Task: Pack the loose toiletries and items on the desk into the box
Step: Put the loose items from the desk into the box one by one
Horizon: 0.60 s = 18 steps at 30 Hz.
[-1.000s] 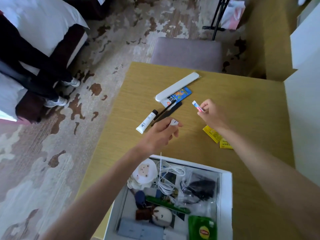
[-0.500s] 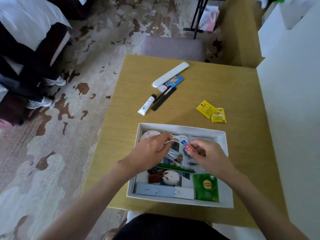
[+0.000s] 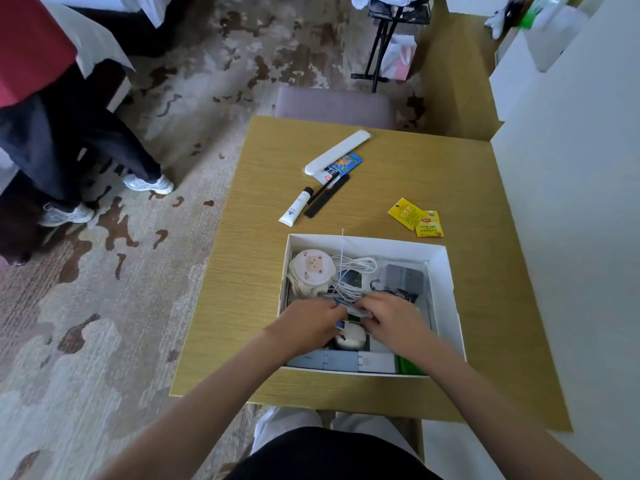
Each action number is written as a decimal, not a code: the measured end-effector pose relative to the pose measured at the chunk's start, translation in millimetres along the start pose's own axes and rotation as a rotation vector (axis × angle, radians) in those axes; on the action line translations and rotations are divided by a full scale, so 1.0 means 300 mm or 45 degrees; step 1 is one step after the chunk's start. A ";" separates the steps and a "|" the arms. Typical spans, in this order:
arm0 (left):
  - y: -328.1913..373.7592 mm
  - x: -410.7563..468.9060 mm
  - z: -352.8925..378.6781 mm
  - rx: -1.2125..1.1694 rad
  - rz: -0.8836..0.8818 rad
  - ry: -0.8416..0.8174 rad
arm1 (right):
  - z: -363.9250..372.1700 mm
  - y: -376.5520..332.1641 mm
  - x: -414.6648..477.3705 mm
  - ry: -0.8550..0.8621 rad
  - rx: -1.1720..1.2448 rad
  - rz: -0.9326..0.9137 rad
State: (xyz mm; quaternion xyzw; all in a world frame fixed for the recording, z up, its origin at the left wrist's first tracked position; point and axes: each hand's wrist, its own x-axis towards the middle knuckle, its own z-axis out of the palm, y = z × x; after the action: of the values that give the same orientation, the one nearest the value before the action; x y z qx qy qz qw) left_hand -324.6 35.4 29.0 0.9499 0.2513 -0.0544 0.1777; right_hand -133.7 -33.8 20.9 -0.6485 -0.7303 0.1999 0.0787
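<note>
Nearest to the person, both hands are down inside the white box (image 3: 446, 292), close together over its middle. The left hand (image 3: 308, 327) has its fingers curled and a small blue-and-white item shows at its fingertips; the right hand (image 3: 391, 317) pinches a small pale item. The picture is blurred there, so I cannot tell what these items are or how firm the grip is.

The box stands on the desk (image 3: 242, 271) and is already quite full. At the near wall lie flat grey-white packets (image 3: 343, 362) and a green sachet (image 3: 405, 368). Further in there are a round cloth pad with a sheep face (image 3: 313, 266), a coiled white cable (image 3: 353, 268) and a grey pouch (image 3: 403, 277). The cable is soft and springy, I think, so small things should be pressed beside it, not on top.

Beyond the box, some items are not yet packed. The white tube (image 3: 296, 207) with a black cap looks light and a little soft; best to hold it by the middle of the body. The black comb (image 3: 327, 195) beside it is thin and stiff, easy to pinch at one end. The two yellow tea sachets (image 3: 417, 218), well to the right, are flat and light; they probably need to be lifted from one edge. Farthest, the blue packet (image 3: 344, 164) lies partly under the long white case (image 3: 337, 152), which looks rigid and smooth and may slip, so grasp it across its width.
</note>
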 end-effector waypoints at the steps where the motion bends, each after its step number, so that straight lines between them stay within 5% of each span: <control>1: -0.002 0.001 0.002 -0.006 0.013 0.008 | -0.007 0.003 -0.005 0.015 0.005 0.009; 12: -0.044 0.107 -0.138 -0.175 0.089 0.464 | -0.202 0.113 0.012 0.352 0.426 0.310; 18: -0.005 0.327 -0.194 -0.332 0.093 0.436 | -0.294 0.234 0.067 0.515 0.709 0.505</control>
State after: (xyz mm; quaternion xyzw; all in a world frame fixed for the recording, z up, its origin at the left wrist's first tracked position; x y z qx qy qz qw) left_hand -239.4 102.9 63.8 0.9228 0.2481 0.1471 0.2554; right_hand -39.4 8.1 70.6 -0.7571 -0.4785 0.2698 0.3537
